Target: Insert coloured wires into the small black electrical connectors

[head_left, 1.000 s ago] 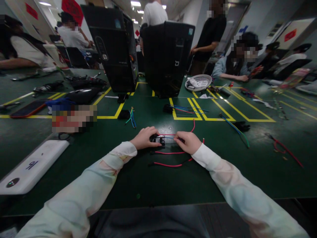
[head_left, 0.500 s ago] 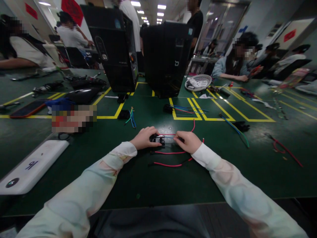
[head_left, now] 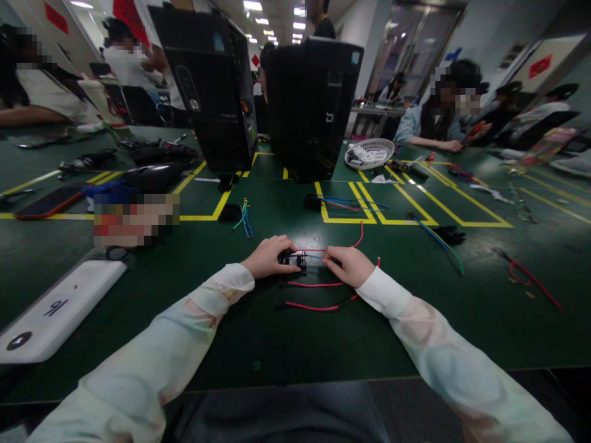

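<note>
My left hand (head_left: pixel 271 257) is closed around a small black connector housing (head_left: pixel 299 263), thumb on its near side and fingers on the far side. A thin blue wire (head_left: pixel 314 256) runs from the housing to my right hand (head_left: pixel 347 264), which pinches it between thumb and fingertips. A red wire (head_left: pixel 310 250) stretches just behind the blue one, passing near both hands. Nearer me, two red wires with black ends lie on the green table, the upper red wire (head_left: pixel 314 284) and the lower red wire (head_left: pixel 311 306). The inside of the housing is too small to make out.
Two black computer towers, the left tower (head_left: pixel 215 98) and the right tower (head_left: pixel 311 111), stand at the back. Black connectors with coloured wires (head_left: pixel 244 215) lie beyond my hands. A white basket (head_left: pixel 369 154) sits behind; a white panel (head_left: pixel 60 307) lies left. Several people are around.
My hands and the wire stay almost where they were; my right hand has shifted very slightly left. People standing behind the towers have moved.
</note>
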A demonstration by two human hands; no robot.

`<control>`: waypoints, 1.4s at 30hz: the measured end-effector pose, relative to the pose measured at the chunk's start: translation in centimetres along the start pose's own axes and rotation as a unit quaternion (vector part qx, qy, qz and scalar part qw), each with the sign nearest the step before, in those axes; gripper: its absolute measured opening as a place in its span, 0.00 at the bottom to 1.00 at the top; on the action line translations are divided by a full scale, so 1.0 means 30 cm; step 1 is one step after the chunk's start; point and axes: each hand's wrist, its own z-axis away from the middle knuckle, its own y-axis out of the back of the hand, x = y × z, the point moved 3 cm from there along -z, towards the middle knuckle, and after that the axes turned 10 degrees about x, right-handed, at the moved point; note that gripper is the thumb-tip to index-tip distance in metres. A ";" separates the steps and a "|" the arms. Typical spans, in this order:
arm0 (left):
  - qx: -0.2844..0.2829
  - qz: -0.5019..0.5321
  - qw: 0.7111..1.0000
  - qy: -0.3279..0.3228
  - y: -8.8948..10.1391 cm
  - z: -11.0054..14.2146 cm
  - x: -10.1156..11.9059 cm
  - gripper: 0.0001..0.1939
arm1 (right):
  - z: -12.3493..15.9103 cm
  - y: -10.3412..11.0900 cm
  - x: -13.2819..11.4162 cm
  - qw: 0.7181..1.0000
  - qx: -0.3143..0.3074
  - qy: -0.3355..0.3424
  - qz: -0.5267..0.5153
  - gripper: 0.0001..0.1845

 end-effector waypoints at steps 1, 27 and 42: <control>0.000 0.001 1.000 0.001 0.000 0.000 -0.001 0.24 | 0.000 0.000 -0.002 1.000 0.000 0.000 0.002 0.08; 0.004 0.003 1.000 -0.002 0.001 0.000 0.003 0.24 | 0.000 0.002 -0.014 1.000 0.016 0.016 -0.005 0.08; -0.003 -0.002 1.000 0.001 0.003 0.000 0.005 0.24 | -0.005 0.013 -0.009 0.998 0.054 0.006 -0.011 0.10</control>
